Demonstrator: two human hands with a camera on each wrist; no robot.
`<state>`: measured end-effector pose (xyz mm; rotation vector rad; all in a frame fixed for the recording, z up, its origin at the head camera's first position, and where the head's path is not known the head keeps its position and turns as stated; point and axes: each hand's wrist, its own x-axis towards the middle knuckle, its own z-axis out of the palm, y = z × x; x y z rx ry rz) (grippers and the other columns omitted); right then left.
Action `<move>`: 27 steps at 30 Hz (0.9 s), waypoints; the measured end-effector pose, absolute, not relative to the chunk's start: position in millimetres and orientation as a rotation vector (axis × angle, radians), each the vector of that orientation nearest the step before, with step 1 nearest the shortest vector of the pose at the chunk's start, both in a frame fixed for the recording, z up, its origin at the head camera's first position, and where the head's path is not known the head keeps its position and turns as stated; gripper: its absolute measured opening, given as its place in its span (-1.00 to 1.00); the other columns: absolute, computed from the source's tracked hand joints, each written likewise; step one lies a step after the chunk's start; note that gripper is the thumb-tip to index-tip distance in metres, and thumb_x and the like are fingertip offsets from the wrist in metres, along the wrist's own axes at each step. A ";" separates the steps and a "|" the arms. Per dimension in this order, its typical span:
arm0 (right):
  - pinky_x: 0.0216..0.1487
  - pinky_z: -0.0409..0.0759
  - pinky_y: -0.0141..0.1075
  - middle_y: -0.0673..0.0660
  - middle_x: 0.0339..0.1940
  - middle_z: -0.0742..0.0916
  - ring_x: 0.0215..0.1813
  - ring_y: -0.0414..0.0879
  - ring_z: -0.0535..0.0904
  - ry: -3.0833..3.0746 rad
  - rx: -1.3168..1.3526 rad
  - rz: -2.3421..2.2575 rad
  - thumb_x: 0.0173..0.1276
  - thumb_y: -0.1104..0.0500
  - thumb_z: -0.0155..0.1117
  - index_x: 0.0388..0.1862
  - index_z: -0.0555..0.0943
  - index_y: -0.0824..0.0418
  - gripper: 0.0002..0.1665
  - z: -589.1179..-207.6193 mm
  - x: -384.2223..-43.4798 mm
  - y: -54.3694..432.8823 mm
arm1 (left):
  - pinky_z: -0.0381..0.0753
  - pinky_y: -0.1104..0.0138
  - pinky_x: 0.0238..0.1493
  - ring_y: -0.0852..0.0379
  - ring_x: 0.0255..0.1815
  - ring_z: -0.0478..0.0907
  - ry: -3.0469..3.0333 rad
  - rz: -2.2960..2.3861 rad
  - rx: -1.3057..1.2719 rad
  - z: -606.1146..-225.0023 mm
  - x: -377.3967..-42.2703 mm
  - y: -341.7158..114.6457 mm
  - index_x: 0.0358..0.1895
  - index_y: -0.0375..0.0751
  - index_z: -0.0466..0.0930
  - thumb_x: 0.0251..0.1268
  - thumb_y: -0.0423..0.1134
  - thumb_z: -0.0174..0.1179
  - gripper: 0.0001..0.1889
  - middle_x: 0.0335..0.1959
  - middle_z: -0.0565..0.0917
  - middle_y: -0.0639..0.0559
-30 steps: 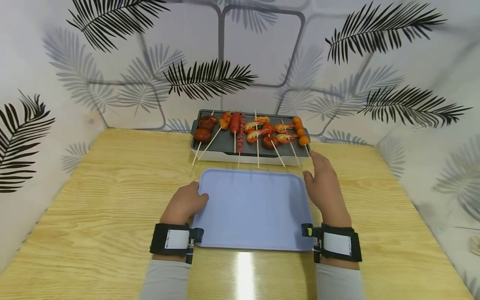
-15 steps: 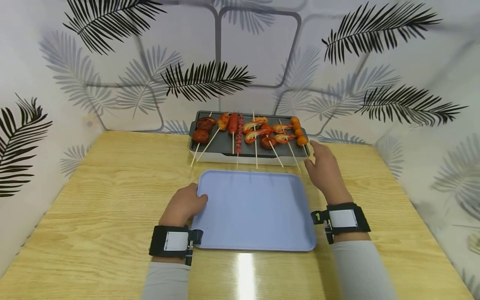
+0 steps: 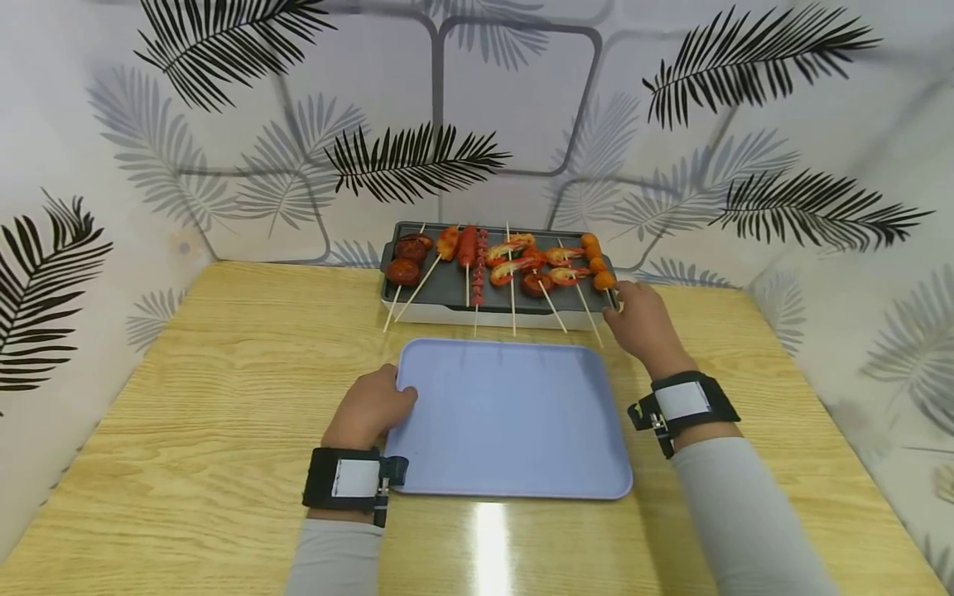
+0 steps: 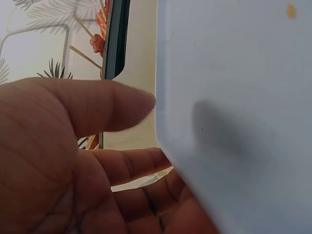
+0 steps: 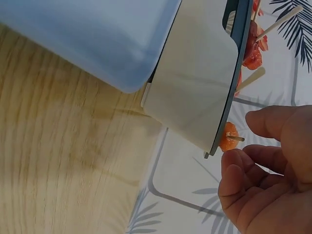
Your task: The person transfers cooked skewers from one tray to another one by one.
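My left hand (image 3: 370, 407) grips the left rim of a pale blue tray (image 3: 507, 414); in the left wrist view the thumb is at the rim and the other fingers reach beneath it. Beyond the tray stands a grill with a dark plate (image 3: 440, 290) and white base, bearing several skewers. My right hand (image 3: 647, 323) is at the grill's front right corner, beside a skewer of orange balls (image 3: 602, 280). From the right wrist, the short stick end (image 5: 236, 138) pokes out toward the gap between thumb and bent fingers, and no pinch on it is visible.
Other skewers on the grill carry shrimp (image 3: 569, 275), a red sausage (image 3: 467, 245), small pink pieces (image 3: 479, 273) and brown mushroom-like caps (image 3: 403, 271). Several sticks overhang the front edge toward the tray. A leaf-patterned cloth (image 3: 514, 99) hangs behind the wooden table (image 3: 224, 372).
My right hand has moved forward from beside the tray to the end of the orange-ball skewer, its fingers bending more. The left hand stays on the tray, which has swung slightly at its right side.
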<state>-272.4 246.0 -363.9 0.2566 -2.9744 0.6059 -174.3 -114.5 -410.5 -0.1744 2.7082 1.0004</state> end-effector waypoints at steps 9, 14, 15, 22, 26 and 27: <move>-0.28 0.34 -0.07 0.28 -0.34 0.56 -0.32 0.13 0.43 -2.955 0.182 0.711 0.45 0.27 0.08 -0.14 0.52 0.43 -0.80 -367.0 -282.1 244.3 | 0.50 0.24 -0.49 -0.08 -0.34 0.55 2.692 1.017 -0.133 -411.7 -174.2 -118.9 0.30 -0.50 0.37 0.30 -0.41 -0.04 -0.51 0.03 0.59 -0.36; -0.21 0.44 -0.04 0.35 -0.20 0.65 -0.22 0.17 0.50 -2.968 0.158 0.764 0.46 0.28 0.06 0.05 0.56 0.47 -0.68 -367.5 -284.7 243.2 | 0.50 0.25 -0.47 -0.09 -0.30 0.55 2.704 0.994 -0.102 -410.3 -174.9 -121.1 0.31 -0.52 0.35 0.28 -0.46 -0.05 -0.50 0.07 0.58 -0.37; -0.16 0.47 -0.01 0.39 -0.13 0.66 -0.16 0.21 0.53 -2.976 0.151 0.772 0.46 0.28 0.06 0.10 0.55 0.49 -0.64 -366.9 -285.3 243.1 | 0.50 0.24 -0.47 -0.10 -0.28 0.55 2.707 0.991 -0.097 -409.9 -174.7 -121.2 0.32 -0.52 0.35 0.28 -0.47 -0.06 -0.49 0.08 0.58 -0.38; 0.10 0.49 0.11 0.45 0.17 0.59 0.17 0.33 0.50 -3.010 -0.047 0.901 0.48 0.18 0.12 0.21 0.52 0.48 -0.54 -364.7 -292.2 241.9 | 0.48 0.26 -0.47 -0.09 -0.27 0.55 2.702 1.005 -0.089 -410.8 -174.2 -121.9 0.31 -0.50 0.36 0.27 -0.49 -0.06 -0.49 0.04 0.60 -0.35; 0.00 0.52 0.07 0.44 0.10 0.63 0.07 0.29 0.53 -2.994 -0.089 0.902 0.46 0.20 0.08 0.10 0.59 0.48 -0.59 -363.1 -294.2 240.7 | 0.46 0.26 -0.50 -0.09 -0.29 0.55 2.703 1.017 -0.087 -412.8 -175.3 -122.6 0.30 -0.50 0.37 0.25 -0.50 -0.05 -0.50 0.01 0.61 -0.34; -0.06 0.52 0.04 0.43 0.05 0.65 0.01 0.27 0.54 -2.991 -0.090 0.894 0.45 0.20 0.07 0.06 0.61 0.48 -0.61 -362.7 -294.2 240.7 | 0.46 0.26 -0.51 -0.09 -0.30 0.55 2.706 1.017 -0.086 -413.1 -175.6 -122.6 0.30 -0.50 0.38 0.25 -0.50 -0.05 -0.50 0.00 0.61 -0.33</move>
